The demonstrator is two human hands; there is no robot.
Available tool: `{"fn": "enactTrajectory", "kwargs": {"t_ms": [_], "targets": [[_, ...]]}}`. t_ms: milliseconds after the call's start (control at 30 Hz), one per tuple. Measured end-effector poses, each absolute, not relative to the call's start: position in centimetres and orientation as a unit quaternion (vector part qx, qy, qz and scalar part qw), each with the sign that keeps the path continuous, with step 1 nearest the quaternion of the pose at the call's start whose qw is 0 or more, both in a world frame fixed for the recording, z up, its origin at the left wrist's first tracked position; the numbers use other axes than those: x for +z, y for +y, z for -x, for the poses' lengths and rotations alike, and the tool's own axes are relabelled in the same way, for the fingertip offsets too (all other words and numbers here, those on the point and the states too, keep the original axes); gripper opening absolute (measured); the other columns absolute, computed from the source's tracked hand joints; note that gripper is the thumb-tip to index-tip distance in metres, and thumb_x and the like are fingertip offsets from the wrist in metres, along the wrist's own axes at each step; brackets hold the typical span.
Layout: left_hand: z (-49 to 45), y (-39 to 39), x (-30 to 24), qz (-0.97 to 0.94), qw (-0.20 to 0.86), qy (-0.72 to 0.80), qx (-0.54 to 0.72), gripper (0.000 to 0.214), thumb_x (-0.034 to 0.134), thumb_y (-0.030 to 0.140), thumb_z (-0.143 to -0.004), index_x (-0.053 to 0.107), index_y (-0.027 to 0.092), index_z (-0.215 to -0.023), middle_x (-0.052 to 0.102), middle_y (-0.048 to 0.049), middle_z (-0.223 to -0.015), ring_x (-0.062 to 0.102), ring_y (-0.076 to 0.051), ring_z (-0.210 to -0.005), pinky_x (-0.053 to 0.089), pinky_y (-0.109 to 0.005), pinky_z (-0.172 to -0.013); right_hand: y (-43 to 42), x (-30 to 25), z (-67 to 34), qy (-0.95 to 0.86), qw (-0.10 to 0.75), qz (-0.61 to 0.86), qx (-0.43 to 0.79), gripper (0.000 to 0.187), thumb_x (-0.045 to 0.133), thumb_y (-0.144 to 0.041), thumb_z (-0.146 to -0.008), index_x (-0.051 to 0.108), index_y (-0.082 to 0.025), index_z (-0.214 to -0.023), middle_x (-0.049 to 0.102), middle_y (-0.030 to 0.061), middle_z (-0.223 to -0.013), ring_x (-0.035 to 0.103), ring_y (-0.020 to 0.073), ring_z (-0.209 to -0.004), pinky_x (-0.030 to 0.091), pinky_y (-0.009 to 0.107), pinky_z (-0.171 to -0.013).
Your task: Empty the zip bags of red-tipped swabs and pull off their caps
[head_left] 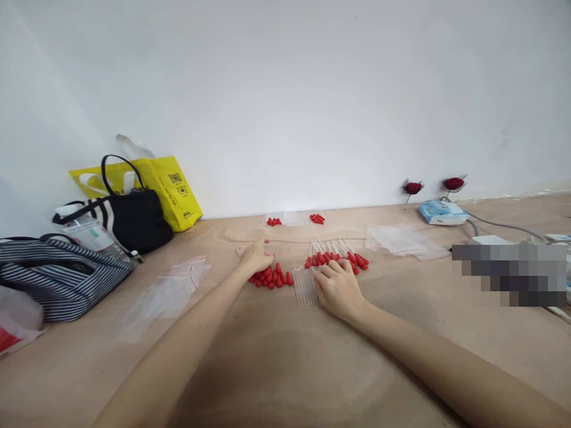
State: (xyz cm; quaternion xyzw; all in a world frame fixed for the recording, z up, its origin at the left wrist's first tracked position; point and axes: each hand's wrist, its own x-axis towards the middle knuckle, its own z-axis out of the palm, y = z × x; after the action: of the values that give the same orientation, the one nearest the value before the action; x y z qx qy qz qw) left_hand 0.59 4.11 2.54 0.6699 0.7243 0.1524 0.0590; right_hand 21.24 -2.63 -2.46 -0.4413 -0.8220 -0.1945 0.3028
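My left hand (pixel 255 255) rests at the far edge of a loose heap of red rubber bulbs (pixel 273 277), fingers curled over them; whether it holds one is hidden. My right hand (pixel 335 284) lies palm down beside a row of clear glass tubes (pixel 305 286), its fingers bent against a fanned bunch of droppers with red bulbs (pixel 337 254). What the right fingers pinch cannot be made out. Farther back near the wall lie two small clusters of red bulbs (pixel 317 219) on clear plastic.
Clear plastic bags lie at left (pixel 166 292) and right (pixel 404 240). A striped bag (pixel 57 274), a black handbag (pixel 134 220) and a yellow bag (pixel 172 190) stand at the left by the wall. A blue-white device (pixel 442 211) with a cable and two red roses (pixel 413 188) sit at back right.
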Motion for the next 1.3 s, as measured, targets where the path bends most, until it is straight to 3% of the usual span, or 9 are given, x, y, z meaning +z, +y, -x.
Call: {"fn": "enactTrajectory", "kwargs": {"t_ms": [200, 400, 567, 833, 933, 1033, 1100, 1300], "targets": [[-0.6, 4.7, 2.0, -0.664, 0.075, 0.736, 0.108, 0.025, 0.055, 0.039, -0.064, 0.061, 0.026, -0.084, 0.067, -0.0027, -0.088, 0.055, -0.027, -0.095, 0.02, -0.052, -0.092, -3.5, -2.1, -21.0, -0.83, 0.263, 0.472, -0.141, 0.021, 0.044, -0.028, -0.079, 0.061, -0.018, -0.087, 0.059, 0.0052, -0.073, 0.044, 0.019, -0.077, 0.02, 0.037, -0.071], [-0.4, 4.7, 2.4, -0.661, 0.067, 0.74, 0.103, 0.035, 0.04, 0.051, -0.073, 0.064, 0.027, -0.082, 0.066, -0.0029, -0.094, 0.054, -0.027, -0.096, 0.022, -0.052, -0.091, -4.1, -1.7, -20.9, -0.842, 0.238, 0.471, -0.111, 0.033, 0.041, -0.041, -0.08, 0.061, -0.017, -0.089, 0.06, 0.0074, -0.077, 0.043, 0.0204, -0.079, 0.02, 0.038, -0.073], [-2.2, 4.6, 2.6, -0.692, 0.054, 0.714, 0.096, 0.028, 0.046, 0.047, -0.07, 0.065, 0.026, -0.072, 0.068, -0.0031, -0.085, 0.055, -0.027, -0.092, 0.02, -0.054, -0.091, -4.0, -1.5, -21.6, -0.82, 0.28, 0.485, -0.116, 0.035, 0.041, -0.045, -0.081, 0.064, -0.019, -0.089, 0.059, 0.0059, -0.074, 0.044, 0.018, -0.076, 0.02, 0.035, -0.072], [-7.2, 5.4, 2.0, -0.734, 0.078, 0.672, 0.059, 0.021, 0.056, 0.042, -0.06, 0.063, 0.023, -0.054, 0.067, -0.0034, -0.065, 0.059, -0.027, -0.082, 0.023, -0.052, -0.093, -3.5, -1.7, -26.0, -0.774, 0.36, 0.513, -0.092, 0.028, 0.043, -0.037, -0.082, 0.065, -0.021, -0.075, 0.057, 0.0019, -0.061, 0.046, 0.0147, -0.067, 0.022, 0.033, -0.07], [-8.2, 5.8, 1.7, -0.726, 0.085, 0.68, 0.048, 0.021, 0.056, 0.04, -0.058, 0.061, 0.021, -0.05, 0.065, -0.0055, -0.061, 0.059, -0.03, -0.082, 0.021, -0.054, -0.093, -4.3, -1.5, -26.9, -0.809, 0.336, 0.479, -0.054, 0.034, 0.048, -0.049, -0.076, 0.063, -0.022, -0.089, 0.058, 0.0022, -0.066, 0.047, 0.0154, -0.068, 0.024, 0.031, -0.068], [-8.7, 6.0, 1.7, -0.718, 0.093, 0.688, 0.043, 0.018, 0.057, 0.038, -0.057, 0.061, 0.021, -0.051, 0.066, -0.0054, -0.063, 0.058, -0.031, -0.087, 0.018, -0.054, -0.095, -5.2, -1.3, -26.7, -0.863, 0.288, 0.415, -0.026, 0.061, 0.052, -0.064, -0.062, 0.056, -0.022, -0.106, 0.058, 0.0043, -0.079, 0.048, 0.0176, -0.074, 0.026, 0.033, -0.071], [-9.0, 6.0, 1.8, -0.714, 0.1, 0.692, 0.039, 0.016, 0.057, 0.036, -0.056, 0.061, 0.021, -0.052, 0.066, -0.0054, -0.065, 0.057, -0.031, -0.088, 0.017, -0.054, -0.095, -5.5, -1.3, -26.4, -0.879, 0.271, 0.392, -0.019, 0.069, 0.053, -0.068, -0.057, 0.054, -0.022, -0.109, 0.058, 0.0049, -0.082, 0.047, 0.0185, -0.076, 0.026, 0.035, -0.073], [-9.6, 5.8, 2.2, -0.705, 0.115, 0.699, 0.041, 0.021, 0.058, 0.038, -0.057, 0.061, 0.02, -0.047, 0.066, -0.0055, -0.063, 0.056, -0.03, -0.087, 0.02, -0.053, -0.095, -5.2, -1.8, -26.0, -0.888, 0.273, 0.37, -0.031, 0.056, 0.051, -0.063, -0.066, 0.056, -0.022, -0.105, 0.057, 0.0034, -0.076, 0.045, 0.0166, -0.074, 0.025, 0.034, -0.073]]}}
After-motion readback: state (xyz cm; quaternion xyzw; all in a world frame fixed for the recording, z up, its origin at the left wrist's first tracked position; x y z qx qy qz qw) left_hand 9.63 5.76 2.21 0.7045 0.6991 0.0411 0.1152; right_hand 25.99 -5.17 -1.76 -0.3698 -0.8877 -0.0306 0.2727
